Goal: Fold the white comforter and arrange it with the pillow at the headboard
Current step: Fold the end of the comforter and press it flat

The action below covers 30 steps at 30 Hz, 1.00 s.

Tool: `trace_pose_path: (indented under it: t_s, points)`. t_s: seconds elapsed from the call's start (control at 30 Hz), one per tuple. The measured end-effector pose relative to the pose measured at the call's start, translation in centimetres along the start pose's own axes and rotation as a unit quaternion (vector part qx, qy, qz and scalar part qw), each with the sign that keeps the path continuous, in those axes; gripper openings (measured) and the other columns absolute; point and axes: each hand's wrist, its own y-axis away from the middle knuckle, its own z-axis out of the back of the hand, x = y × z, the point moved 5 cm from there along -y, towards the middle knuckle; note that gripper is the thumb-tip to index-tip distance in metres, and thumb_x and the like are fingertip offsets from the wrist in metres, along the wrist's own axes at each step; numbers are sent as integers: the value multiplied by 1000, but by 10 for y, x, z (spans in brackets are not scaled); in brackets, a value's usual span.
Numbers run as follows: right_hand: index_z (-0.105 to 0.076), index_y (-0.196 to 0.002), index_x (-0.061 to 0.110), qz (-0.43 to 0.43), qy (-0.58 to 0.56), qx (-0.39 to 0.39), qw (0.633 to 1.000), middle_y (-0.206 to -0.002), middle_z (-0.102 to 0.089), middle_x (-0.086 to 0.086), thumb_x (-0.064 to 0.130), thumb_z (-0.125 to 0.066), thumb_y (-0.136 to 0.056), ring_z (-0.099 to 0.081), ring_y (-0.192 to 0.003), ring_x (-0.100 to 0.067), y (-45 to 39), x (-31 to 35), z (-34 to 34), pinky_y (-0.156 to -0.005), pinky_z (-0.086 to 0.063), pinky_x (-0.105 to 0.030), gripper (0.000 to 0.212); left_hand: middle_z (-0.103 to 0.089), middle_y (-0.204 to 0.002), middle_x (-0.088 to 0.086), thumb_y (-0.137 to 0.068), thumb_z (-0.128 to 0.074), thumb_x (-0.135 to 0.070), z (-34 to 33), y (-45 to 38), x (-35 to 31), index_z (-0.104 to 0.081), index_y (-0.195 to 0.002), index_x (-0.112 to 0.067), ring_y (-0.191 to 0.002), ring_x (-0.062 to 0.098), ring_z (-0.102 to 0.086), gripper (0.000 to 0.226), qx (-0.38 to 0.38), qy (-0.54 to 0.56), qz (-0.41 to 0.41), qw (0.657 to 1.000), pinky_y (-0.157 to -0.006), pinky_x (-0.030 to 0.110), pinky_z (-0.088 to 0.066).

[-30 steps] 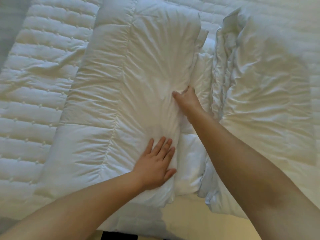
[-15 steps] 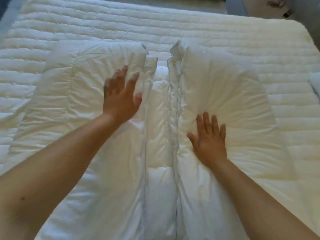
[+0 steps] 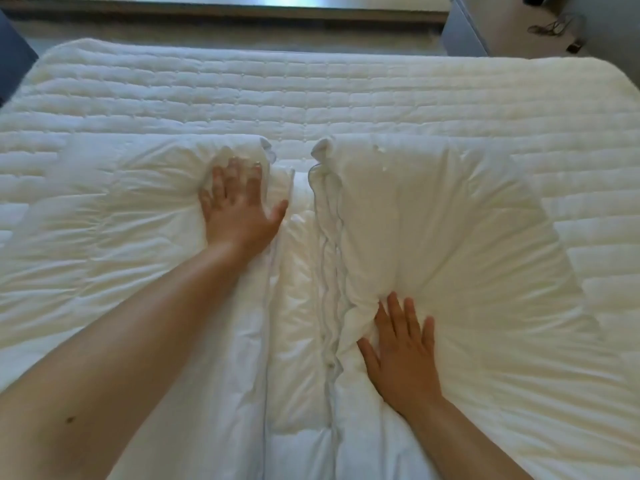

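Comforter lies mid-mattress with both sides folded toward its centre as I press it flat, left hand and right hand with fingers spread; next, I judge, comes closing the halves together.

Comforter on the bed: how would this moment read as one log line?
step: flattening folds | comforter: two side flaps folded inward, gap between | left hand: flat on left flap | right hand: flat on right flap | pillow: not visible
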Motion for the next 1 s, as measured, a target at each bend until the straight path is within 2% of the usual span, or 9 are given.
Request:
trace_pose_path:
  t_s: [0.17,0.27,0.33,0.4,0.5,0.57,0.7,0.8,1.0]
  points:
    - [-62,-118,5,140,-265,-256,919,-127,-59,-14,22,-53,-91,-54,-119,-25,-61,94,103,-104,-42,-34,34,-11,-163,18,-93,-45,-35,16,-15,27,-18,-154,-8,-150,34,-9,72,-31,28,58,997,-120,51,-10]
    - [-58,-126,7,22,-367,-100,925,-124,-62,-8,27,-53,-91,-58,-114,-21,-147,145,84,-98,-45,-33,41,-57,-127,22,-96,-39,-20,28,-14,33,-53,-125,-4,-117,40,-52,36,-76,136,54,986,-94,43,-42]
    - [-56,-121,12,-109,-417,58,900,-115,-64,-7,31,-56,-88,-60,-108,-25,-194,157,52,-92,-49,-39,38,-64,-99,17,-99,-35,-18,42,-10,37,-59,-105,-8,-96,38,-58,27,-93,204,58,973,-74,37,-39]
    - [-61,-102,9,-139,-463,62,873,-96,-67,-9,28,-56,-82,-65,-94,-27,-224,166,44,-81,-54,-42,28,-60,-85,5,-102,-35,-20,60,-4,38,-55,-93,-15,-85,31,-57,22,-118,263,37,957,-69,34,-34]
    - [-68,-95,11,-28,-561,15,827,-84,-68,-7,14,-54,-86,-64,-78,-19,-247,201,58,-71,-54,-37,16,-55,-71,-11,-103,-38,-21,87,-1,47,-57,-93,-18,-69,9,-53,22,-175,382,17,908,-62,27,-36]
    - [-70,-109,18,-9,-583,71,809,-97,-73,0,16,-56,-91,-68,-90,-16,-255,213,43,-80,-57,-35,23,-63,-81,-9,-104,-38,-25,90,-5,55,-63,-109,-15,-74,5,-57,27,-192,409,7,892,-68,22,-41]
    - [-70,-106,13,-83,-387,136,908,-104,-70,-9,22,-54,-91,-64,-99,-29,-267,190,-10,-85,-53,-38,24,-49,-148,11,-101,-24,-38,35,-18,54,-47,-144,-7,-139,26,-40,58,-64,218,-50,973,-114,33,-27]
    - [-68,-100,8,-88,-288,85,950,-107,-63,-16,18,-43,-97,-57,-98,-29,-262,187,-26,-79,-42,-31,27,-32,-159,3,-96,-17,-43,3,-20,52,-39,-150,-13,-149,21,-23,65,-29,135,-55,989,-120,37,-16]
    - [-68,-90,16,-164,-443,-6,881,-93,-66,-5,30,-46,-95,-62,-81,-17,-241,161,-35,-72,-49,-30,27,-1,-166,2,-91,0,-60,-33,-10,46,-9,-158,-16,-153,22,4,80,20,16,-74,997,-122,43,5]
